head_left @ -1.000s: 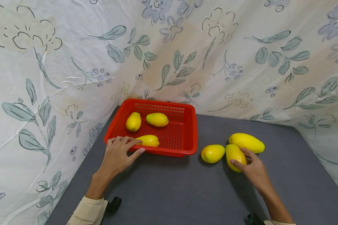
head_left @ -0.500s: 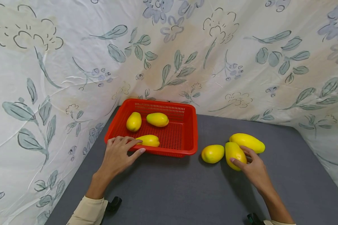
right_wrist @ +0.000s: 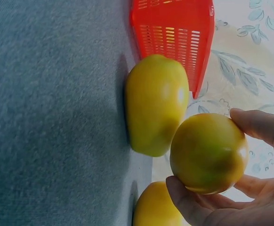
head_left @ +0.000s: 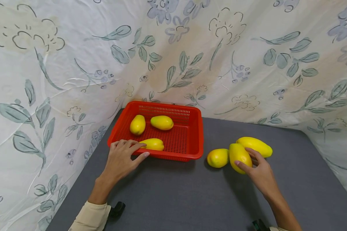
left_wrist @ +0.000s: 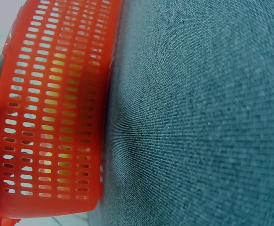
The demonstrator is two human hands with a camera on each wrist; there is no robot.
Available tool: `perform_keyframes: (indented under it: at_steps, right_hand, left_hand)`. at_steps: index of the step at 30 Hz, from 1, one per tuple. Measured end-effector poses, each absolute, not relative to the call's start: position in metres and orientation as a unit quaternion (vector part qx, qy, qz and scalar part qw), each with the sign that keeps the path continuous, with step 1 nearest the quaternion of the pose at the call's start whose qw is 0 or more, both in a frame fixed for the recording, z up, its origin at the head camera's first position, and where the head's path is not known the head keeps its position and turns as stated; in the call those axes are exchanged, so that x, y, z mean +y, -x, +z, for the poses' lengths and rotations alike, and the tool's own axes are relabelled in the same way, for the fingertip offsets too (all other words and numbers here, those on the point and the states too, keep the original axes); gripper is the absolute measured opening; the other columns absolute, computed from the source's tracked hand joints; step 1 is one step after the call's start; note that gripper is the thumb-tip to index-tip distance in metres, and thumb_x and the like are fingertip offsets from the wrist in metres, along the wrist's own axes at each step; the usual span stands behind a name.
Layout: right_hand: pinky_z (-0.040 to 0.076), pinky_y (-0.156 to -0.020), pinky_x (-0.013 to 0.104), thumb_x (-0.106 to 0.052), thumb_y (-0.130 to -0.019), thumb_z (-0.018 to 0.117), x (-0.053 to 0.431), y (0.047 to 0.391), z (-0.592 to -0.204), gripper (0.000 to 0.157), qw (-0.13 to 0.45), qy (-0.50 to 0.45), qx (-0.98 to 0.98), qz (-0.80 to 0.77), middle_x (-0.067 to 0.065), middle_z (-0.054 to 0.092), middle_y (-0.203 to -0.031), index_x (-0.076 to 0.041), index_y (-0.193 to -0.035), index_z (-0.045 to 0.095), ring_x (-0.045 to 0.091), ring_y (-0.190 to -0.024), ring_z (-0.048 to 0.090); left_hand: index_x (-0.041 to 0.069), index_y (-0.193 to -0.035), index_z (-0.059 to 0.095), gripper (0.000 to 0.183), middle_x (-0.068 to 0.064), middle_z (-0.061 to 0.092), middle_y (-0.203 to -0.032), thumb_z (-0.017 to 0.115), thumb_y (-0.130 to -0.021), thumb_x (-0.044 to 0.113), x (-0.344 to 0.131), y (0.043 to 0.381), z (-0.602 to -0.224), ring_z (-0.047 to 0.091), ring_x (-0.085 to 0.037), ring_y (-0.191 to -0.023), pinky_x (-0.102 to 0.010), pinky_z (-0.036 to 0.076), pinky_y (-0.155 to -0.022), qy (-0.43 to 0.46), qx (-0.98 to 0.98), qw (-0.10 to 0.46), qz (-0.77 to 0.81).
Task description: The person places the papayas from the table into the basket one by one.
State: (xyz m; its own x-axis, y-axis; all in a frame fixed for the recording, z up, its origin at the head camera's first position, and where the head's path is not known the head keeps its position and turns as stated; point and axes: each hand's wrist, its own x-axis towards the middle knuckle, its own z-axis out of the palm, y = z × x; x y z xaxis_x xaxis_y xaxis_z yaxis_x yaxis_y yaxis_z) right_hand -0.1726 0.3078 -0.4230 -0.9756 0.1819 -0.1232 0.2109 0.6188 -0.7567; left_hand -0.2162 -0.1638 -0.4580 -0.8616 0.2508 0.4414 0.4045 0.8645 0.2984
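Observation:
My right hand [head_left: 261,173] holds a yellow mango [head_left: 238,157] between thumb and fingers. In the right wrist view, this held mango [right_wrist: 208,153] is raised off the cloth, its rounded end facing the camera. Two other mangoes lie close by: a rounder-looking one [head_left: 217,158] to its left and a longer one [head_left: 255,146] behind it. At the red plastic basket [head_left: 195,141], my left hand [head_left: 121,160] grips the near left rim, fingers over the edge and thumb along the outer wall. Inside are three mangoes; the nearest [head_left: 154,144] is partly hidden by the fingers.
A dark grey cloth [head_left: 185,195] covers the tabletop. Floral fabric [head_left: 167,41] hangs behind and down the left side, close to the basket's back. Both remaining basket mangoes, one on the left [head_left: 137,125] and one at the back [head_left: 162,123], sit apart.
My right hand has lifted its mango slightly and shifted it a little left, so it overlaps the rounder mango's edge more. My left hand and the basket stay put.

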Motion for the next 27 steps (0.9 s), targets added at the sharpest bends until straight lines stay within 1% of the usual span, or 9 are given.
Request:
perform_keyframes:
  at_steps: [13,22,27]
  right_hand:
    - [0.044,-0.108,0.067,-0.060,-0.096,0.072,0.296,0.171,-0.415,0.097,0.003,-0.090,0.891,-0.445,0.027,0.034,-0.167,-0.015,-0.169,0.027,0.049,-0.148,0.038]
    - [0.045,-0.108,0.065,-0.057,-0.098,0.071,0.285,0.173,-0.409,0.091,-0.016,-0.061,0.885,-0.461,0.022,0.038,-0.165,-0.015,-0.168,0.030,0.047,-0.146,0.042]
    - [0.047,-0.107,0.062,-0.055,-0.100,0.069,0.277,0.174,-0.406,0.087,-0.022,-0.049,0.884,-0.463,0.021,0.040,-0.164,-0.015,-0.167,0.032,0.045,-0.144,0.045]
  left_hand:
    - [0.022,-0.127,0.078,0.048,-0.010,0.071,-0.124,0.072,-0.093,0.056,-0.164,0.216,-0.457,0.058,-0.036,-0.116,-0.060,0.036,-0.102,0.173,-0.946,0.195,-0.194]
    - [0.022,-0.126,0.078,0.047,-0.010,0.071,-0.123,0.073,-0.093,0.055,-0.164,0.216,-0.457,0.058,-0.036,-0.116,-0.060,0.035,-0.102,0.173,-0.944,0.199,-0.197]
    - [0.022,-0.126,0.078,0.047,-0.010,0.071,-0.123,0.072,-0.093,0.055,-0.164,0.216,-0.458,0.058,-0.036,-0.115,-0.060,0.036,-0.102,0.174,-0.944,0.199,-0.196]
